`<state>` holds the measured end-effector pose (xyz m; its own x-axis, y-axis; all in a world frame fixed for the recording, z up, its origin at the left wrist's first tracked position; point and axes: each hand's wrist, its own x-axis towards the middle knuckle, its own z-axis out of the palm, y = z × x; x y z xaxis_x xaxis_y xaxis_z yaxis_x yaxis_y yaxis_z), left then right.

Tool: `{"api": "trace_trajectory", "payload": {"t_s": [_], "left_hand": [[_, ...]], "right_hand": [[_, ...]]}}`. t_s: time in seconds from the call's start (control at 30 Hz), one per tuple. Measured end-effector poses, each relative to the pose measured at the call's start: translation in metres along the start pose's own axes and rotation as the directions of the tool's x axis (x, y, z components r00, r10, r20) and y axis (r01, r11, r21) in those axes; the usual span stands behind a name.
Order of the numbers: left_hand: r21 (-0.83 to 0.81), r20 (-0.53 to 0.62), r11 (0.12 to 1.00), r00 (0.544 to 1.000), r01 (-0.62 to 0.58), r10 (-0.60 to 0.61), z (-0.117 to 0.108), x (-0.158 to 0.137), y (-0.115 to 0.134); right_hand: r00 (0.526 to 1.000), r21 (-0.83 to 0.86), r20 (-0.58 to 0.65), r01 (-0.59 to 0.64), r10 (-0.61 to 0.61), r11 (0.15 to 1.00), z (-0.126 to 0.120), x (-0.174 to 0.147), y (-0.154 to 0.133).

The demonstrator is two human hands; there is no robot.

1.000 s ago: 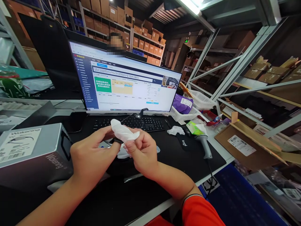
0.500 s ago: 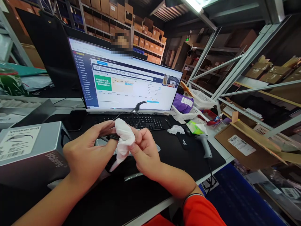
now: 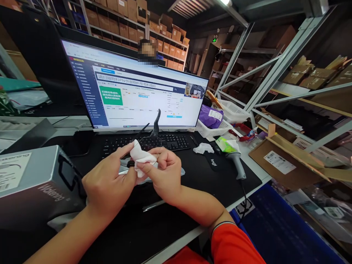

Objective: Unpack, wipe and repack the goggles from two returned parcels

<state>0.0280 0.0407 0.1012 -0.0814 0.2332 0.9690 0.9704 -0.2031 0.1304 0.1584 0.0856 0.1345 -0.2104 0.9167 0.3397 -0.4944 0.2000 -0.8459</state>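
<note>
My left hand (image 3: 110, 179) is closed around a pair of black glasses (image 3: 156, 128) above the desk. One dark temple arm points up in front of the monitor, and part of the frame is hidden by my fingers. A crumpled white tissue (image 3: 140, 156) is wrapped over the glasses between both hands. My right hand (image 3: 167, 174) pinches this tissue against them from the right side. To the left of my left hand stands a grey box (image 3: 33, 198) marked "Wakening", with a white label on top.
Behind my hands are a black keyboard (image 3: 176, 142) and a lit monitor (image 3: 132, 113). On the right lie another crumpled tissue (image 3: 203, 148), a green packet (image 3: 224, 145), a grey barcode scanner (image 3: 237, 165), and a white basket (image 3: 211, 129) with a purple parcel. An open carton (image 3: 264, 154) sits farther right.
The glasses have turned, so their temple arm now points more upright. The tissue is bunched tighter, its hanging tail no longer visible. The view has shifted slightly to the right.
</note>
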Motion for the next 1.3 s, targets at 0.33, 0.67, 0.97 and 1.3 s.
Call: {"api": "trace_trajectory", "payload": {"t_s": [0.33, 0.67, 0.97, 1.3], "left_hand": [[0.137, 0.043, 0.985, 0.994, -0.103, 0.098, -0.003, 0.001, -0.001], [0.154, 0.034, 0.98, 0.992, -0.129, 0.125, -0.002, 0.0, 0.002], [0.222, 0.049, 0.96, 0.986, -0.169, 0.162, -0.005, 0.005, -0.003], [0.179, 0.085, 0.962, 0.977, -0.207, 0.195, -0.003, 0.004, 0.002]], "right_hand": [[0.999, -0.049, 0.026, -0.02, 0.021, 0.999, -0.012, 0.007, 0.001], [0.959, 0.205, 0.13, -0.274, 0.252, 0.94, -0.013, 0.026, -0.02], [0.969, 0.137, 0.111, -0.236, 0.222, 0.962, -0.005, -0.008, 0.004], [0.911, 0.302, 0.18, -0.409, 0.37, 0.861, -0.029, 0.036, -0.025]]}}
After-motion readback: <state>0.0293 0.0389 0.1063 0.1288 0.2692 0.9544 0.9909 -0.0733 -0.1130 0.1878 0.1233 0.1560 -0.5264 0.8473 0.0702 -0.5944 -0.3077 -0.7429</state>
